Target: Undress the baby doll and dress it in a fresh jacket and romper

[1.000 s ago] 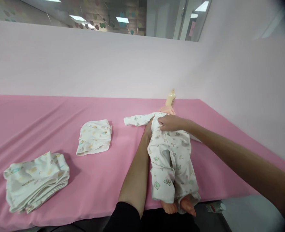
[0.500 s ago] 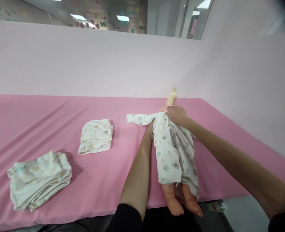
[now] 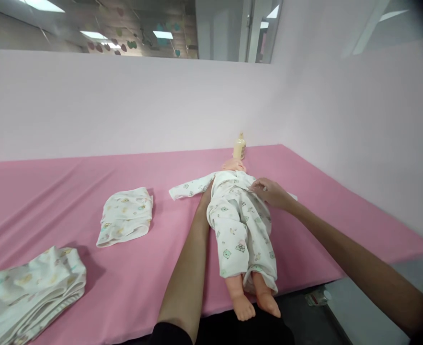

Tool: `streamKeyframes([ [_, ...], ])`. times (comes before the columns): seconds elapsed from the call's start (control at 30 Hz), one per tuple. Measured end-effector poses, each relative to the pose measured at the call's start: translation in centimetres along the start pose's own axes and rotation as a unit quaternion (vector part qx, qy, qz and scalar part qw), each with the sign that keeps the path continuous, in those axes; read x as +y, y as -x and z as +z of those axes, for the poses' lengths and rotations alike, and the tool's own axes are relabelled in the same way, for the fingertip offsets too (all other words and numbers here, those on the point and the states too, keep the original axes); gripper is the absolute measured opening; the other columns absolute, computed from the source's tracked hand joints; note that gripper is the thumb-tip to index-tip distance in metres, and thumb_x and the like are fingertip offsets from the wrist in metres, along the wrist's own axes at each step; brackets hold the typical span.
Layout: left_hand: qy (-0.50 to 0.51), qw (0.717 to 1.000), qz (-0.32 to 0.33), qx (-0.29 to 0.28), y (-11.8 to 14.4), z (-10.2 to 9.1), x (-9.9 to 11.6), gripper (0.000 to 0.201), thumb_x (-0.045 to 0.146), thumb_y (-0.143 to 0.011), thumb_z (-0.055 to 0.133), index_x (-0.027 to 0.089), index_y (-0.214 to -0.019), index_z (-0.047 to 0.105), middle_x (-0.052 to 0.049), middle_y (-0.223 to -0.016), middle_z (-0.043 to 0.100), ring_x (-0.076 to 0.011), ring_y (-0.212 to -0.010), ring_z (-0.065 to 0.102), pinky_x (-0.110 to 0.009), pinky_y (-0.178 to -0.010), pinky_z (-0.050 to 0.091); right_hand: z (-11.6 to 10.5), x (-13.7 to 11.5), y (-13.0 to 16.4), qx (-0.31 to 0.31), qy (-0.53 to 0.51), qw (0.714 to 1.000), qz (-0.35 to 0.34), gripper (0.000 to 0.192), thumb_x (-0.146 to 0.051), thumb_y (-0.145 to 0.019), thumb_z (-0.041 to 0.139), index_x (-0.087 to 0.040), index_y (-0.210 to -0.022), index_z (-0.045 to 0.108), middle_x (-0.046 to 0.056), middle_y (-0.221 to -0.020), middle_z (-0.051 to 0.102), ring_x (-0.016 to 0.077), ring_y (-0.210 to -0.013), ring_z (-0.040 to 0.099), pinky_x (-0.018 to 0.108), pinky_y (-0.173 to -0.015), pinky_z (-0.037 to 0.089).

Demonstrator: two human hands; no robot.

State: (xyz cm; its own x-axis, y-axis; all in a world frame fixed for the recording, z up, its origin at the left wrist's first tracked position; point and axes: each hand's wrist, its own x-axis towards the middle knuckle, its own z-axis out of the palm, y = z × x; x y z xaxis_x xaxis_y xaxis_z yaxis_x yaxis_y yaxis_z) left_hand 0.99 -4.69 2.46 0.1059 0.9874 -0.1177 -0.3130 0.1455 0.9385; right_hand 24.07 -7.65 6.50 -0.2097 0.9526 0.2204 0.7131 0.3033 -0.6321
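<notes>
A baby doll (image 3: 235, 292) lies on its back, feet toward me, dressed in a white printed baby outfit (image 3: 229, 225). Its head (image 3: 234, 165) is at the far end and its bare feet hang over the near edge. My left hand (image 3: 207, 192) is tucked beneath the doll's upper body, below the stretched-out sleeve; its fingers are hidden. At the doll's chest on the other side, my right hand (image 3: 270, 191) has thumb and fingers closed on the edge of the outfit.
A pale yellow pump bottle (image 3: 239, 147) stands beyond the doll's head. Two folded printed cloths, a smaller one (image 3: 125, 215) and a larger one (image 3: 35, 294), lie to the left on the pink sheet (image 3: 132, 287). A wall rises behind; a jar (image 3: 318, 298) sits below the edge.
My right hand has moved from near the doll's neck down to the side of its chest. The doll's head shows more now. The view has shifted right.
</notes>
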Motion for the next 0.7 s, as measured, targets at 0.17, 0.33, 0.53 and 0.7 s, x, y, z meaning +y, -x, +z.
streamKeyframes([
  [0.17,-0.096,0.994,-0.041,-0.018,0.0,-1.2,0.5,0.044,0.059,-0.085,0.058,0.019,-0.101,0.068,-0.011,-0.102,0.072,-0.0254,-0.099,0.066,-0.035,-0.085,0.054,0.2,1.5,1.5,-0.002,-0.061,0.998,0.009,0.032,-0.052,-0.087,0.059,-0.022,-0.097,0.061,0.003,-0.095,0.066,0.0185,-0.085,0.058,0.031,-0.073,0.044],
  [0.33,-0.325,0.934,-0.012,0.146,2.5,-1.8,2.2,0.035,0.051,-0.085,0.059,0.016,-0.088,0.064,-0.013,-0.102,0.070,-0.0266,-0.096,0.064,-0.037,-0.083,0.051,0.5,1.9,1.5,-0.005,-0.123,0.992,0.031,0.033,-0.052,-0.092,0.050,-0.022,-0.100,0.060,0.002,-0.088,0.064,0.0168,-0.078,0.057,0.030,-0.068,0.042],
  [0.53,-0.520,0.803,0.286,0.055,3.9,-0.2,3.1,0.028,0.039,-0.093,0.054,0.021,-0.111,0.065,-0.006,-0.111,0.065,-0.0185,-0.097,0.060,-0.032,-0.089,0.045,1.1,3.9,1.7,-0.011,-0.176,0.984,0.037,0.022,-0.039,-0.092,0.049,-0.022,-0.093,0.063,0.001,-0.086,0.066,0.0171,-0.079,0.058,0.031,-0.071,0.044],
  [0.7,-0.529,0.792,0.303,0.017,0.9,0.2,3.3,0.023,0.037,-0.095,0.050,0.019,-0.092,0.065,-0.006,-0.100,0.064,-0.0185,-0.093,0.057,-0.031,-0.086,0.044,2.0,6.3,2.5,-0.055,-0.269,0.960,0.057,0.023,-0.022,-0.082,0.060,-0.024,-0.104,0.065,0.004,-0.105,0.070,0.0189,-0.097,0.064,0.035,-0.086,0.049],
])
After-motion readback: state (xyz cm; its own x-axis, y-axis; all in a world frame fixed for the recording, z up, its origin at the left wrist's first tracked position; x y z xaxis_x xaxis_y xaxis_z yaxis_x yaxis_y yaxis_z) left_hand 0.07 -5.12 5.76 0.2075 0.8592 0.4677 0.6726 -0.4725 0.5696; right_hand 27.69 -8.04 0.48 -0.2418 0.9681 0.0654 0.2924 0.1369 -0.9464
